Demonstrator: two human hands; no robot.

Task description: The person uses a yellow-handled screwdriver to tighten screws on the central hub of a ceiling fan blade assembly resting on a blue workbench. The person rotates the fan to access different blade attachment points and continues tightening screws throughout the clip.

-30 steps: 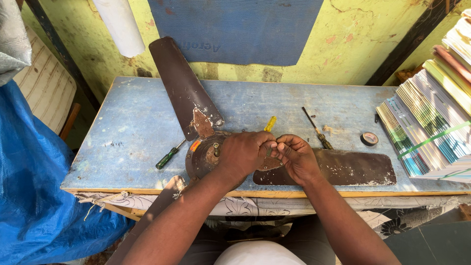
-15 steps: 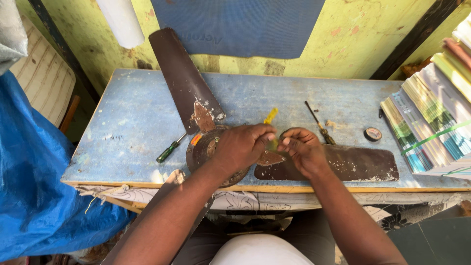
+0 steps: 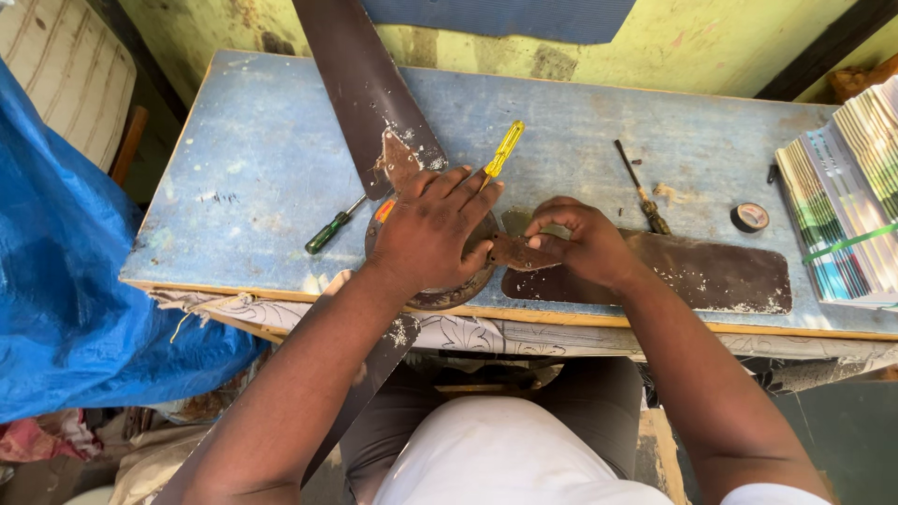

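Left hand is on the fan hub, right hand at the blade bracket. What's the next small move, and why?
Probably nudge the blade bracket snug against the fan hub: the left hand pins the hub, and the right hand fingers pinch the bracket beside its edge. Whether it is already seated is hidden.

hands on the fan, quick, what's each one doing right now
Left hand: open, palm pressed flat on the round fan motor.
Right hand: fingers closed, pinching the bracket end of the brown fan blade.
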